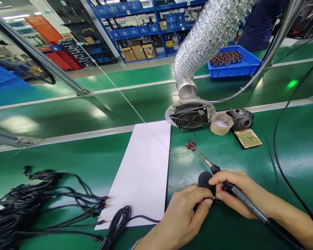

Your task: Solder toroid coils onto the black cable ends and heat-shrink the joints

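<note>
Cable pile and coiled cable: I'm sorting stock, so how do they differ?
The cable pile is large and tangled; the coiled cable is smaller and neatly looped. The pile lies mostly left of the white board; the coiled cable crosses its near edge. Both are black.

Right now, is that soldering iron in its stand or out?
Out: the right hand holds the soldering iron, clearly apart from the black stand.

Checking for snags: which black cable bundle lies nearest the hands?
The small coil over the bottom edge of the white board; the larger pile lies farther left.
</note>
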The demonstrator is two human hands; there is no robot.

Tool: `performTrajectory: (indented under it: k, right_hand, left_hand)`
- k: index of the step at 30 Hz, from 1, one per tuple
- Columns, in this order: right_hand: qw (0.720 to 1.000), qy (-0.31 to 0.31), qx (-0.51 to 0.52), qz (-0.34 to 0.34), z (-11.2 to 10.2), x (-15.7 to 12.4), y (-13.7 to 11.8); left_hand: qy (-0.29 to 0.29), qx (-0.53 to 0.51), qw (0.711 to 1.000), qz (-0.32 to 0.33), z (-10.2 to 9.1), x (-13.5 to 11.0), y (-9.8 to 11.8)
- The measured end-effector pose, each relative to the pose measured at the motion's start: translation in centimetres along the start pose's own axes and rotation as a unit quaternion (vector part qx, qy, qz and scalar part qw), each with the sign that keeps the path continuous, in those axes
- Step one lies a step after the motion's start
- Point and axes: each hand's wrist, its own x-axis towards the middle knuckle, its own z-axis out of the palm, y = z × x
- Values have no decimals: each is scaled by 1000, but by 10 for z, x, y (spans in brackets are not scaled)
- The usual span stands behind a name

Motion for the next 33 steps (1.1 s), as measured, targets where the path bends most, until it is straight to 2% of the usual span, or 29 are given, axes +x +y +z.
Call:
performTrajectory:
  k: [4,9,14,22,33]
  right_hand:
    - [998,-27,-43,-30,-6,1,-5]
    - [998,-54,-40,-4,-7,0,-8]
    - [999,-33,-28,6,-2,-2,-4]
    - [994,5,68,80,6,-1,-3]
    - [990,2,93,107,8,-1,-5]
  left_hand:
    - [21,8,999,44,3,-2,-2]
    - [28,50,995,78,5,-3,-3]
    - [32,70,993,88,6,-2,-3]
    - [114,68,986,104,9,-2,-4]
    - [81,72,990,95,10,-2,-4]
